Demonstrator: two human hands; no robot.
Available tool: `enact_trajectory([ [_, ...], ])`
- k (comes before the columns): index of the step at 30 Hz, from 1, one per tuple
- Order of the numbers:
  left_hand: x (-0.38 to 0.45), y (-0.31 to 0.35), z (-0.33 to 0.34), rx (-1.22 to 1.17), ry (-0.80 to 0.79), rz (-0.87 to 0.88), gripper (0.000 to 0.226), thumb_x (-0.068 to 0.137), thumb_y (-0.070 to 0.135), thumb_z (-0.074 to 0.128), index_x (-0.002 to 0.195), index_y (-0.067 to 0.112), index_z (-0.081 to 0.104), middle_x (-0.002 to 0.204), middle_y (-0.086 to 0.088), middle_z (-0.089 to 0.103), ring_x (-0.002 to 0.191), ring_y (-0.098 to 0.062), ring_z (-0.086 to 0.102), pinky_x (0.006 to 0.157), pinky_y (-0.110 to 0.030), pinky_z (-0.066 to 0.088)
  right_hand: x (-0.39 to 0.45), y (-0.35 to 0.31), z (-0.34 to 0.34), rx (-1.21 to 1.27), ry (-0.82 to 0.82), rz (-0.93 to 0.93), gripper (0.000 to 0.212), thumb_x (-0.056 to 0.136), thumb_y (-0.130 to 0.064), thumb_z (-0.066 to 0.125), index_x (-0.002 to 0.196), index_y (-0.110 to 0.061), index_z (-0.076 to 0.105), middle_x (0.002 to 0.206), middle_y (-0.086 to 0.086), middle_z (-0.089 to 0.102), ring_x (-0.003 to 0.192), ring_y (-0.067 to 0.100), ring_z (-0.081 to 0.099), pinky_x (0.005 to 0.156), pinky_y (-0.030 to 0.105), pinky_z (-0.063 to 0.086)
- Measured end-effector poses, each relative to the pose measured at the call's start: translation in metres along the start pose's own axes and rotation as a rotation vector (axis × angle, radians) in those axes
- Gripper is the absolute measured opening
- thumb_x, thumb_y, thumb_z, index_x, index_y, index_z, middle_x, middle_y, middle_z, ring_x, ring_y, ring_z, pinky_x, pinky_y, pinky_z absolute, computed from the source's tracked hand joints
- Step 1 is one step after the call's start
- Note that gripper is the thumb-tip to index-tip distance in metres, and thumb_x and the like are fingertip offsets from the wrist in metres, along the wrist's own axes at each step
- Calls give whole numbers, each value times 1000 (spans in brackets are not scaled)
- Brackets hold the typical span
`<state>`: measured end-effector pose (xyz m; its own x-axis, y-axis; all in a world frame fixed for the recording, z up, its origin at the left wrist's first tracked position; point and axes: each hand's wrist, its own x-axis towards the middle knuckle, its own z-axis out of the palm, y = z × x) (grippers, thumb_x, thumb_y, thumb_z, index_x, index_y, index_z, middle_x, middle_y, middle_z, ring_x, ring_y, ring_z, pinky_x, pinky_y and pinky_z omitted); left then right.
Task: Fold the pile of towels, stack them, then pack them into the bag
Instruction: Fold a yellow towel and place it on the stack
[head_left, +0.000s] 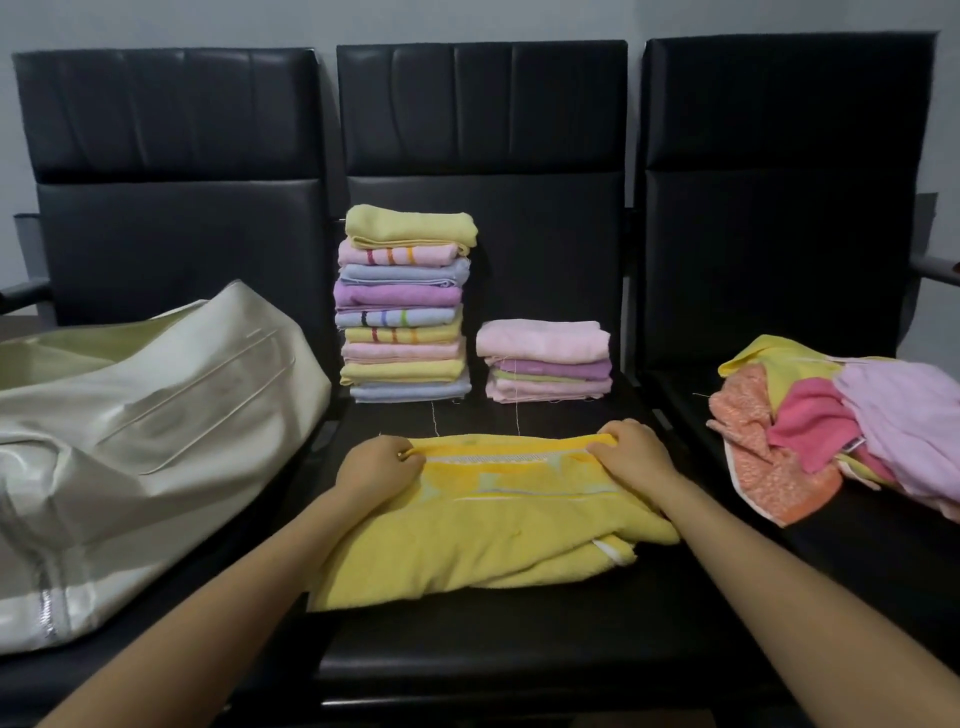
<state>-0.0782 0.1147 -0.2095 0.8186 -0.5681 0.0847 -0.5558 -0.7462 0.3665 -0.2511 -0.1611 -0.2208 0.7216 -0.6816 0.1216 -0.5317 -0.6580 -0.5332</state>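
Both fists, left hand (382, 464) and right hand (635, 453), pinching far edge of yellow towel (483, 545) on middle black seat (519, 649). Folded stacks (405, 306) at twelve o'clock; cream bag (130, 426) at nine, contents hidden; unfolded pile (841, 426) at three.

Head camera looks forward-down, close over seats (483, 639).

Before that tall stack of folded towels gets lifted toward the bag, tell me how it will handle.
The tall stack will probably lean or shed layers: it is narrow for its height, and its edges are uneven. It looks soft, so it would likely sag unless supported from underneath. The shorter stack beside it should travel more steadily.
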Motion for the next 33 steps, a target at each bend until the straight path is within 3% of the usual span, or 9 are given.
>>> enact_trajectory([
  [2,3,-1,-4,22,-23,13,32,96,40,52,114,18,68,113,0,67,108,-20,59,78,-27,40,-2,4,8,-43,51,-17,29,91,-33,60,113,-16,64,115,6,58,111,25,52,88,35,45],
  [7,26,-1,-32,40,-67,66,21,95,35,57,85,21,68,82,1,61,83,-19,57,67,-29,41,1,8,11,-36,70,-51,27,92,-31,57,113,-15,63,115,6,57,111,24,50,87,35,44],
  [10,44,-2,-36,57,-14,49,18,93,34,58,81,23,66,80,3,60,81,-17,57,63,-28,41,0,8,12,-17,80,-63,24,92,-29,56,110,-15,63,115,5,55,111,22,49,87,33,43],
  [14,55,-18,-16,126,-21,13,25,87,40,56,85,19,69,94,-4,65,95,-26,58,78,-34,48,-2,9,11,-10,80,-65,20,91,-26,54,107,-18,63,113,3,55,110,21,48,88,34,44],
  [18,50,-24,1,76,-12,-62,27,92,39,59,110,20,63,115,-10,51,111,-33,52,95,-39,44,-2,7,12,-25,81,-53,22,86,-27,56,107,-20,60,110,1,54,109,20,47,89,34,44],
  [23,54,-13,-5,-15,-97,-96,42,92,22,58,132,11,51,132,-14,56,123,-30,51,95,-34,41,12,-5,-7,-67,-240,62,31,82,-35,59,111,-23,52,111,1,50,108,20,48,86,33,45],
  [28,35,-6,-15,76,-170,-97,24,93,26,53,104,9,65,114,-10,64,102,-26,58,76,-30,40,4,-12,-25,-129,-381,49,25,82,-27,59,101,-11,64,90,2,57,78,15,54,63,26,40],
  [31,22,-9,-27,-145,-64,-74,25,98,26,52,110,6,60,115,-12,62,106,-28,57,83,-33,42,-6,-9,-40,-53,-341,-1,9,85,-18,59,88,-11,62,83,2,57,72,13,52,57,24,38],
  [33,14,-6,-49,-520,37,-51,18,99,24,52,108,11,61,113,-11,64,104,-26,59,86,-34,46,-12,-15,-63,274,-234,-16,6,89,-16,63,88,-10,63,81,1,60,71,10,56,58,20,43],
])
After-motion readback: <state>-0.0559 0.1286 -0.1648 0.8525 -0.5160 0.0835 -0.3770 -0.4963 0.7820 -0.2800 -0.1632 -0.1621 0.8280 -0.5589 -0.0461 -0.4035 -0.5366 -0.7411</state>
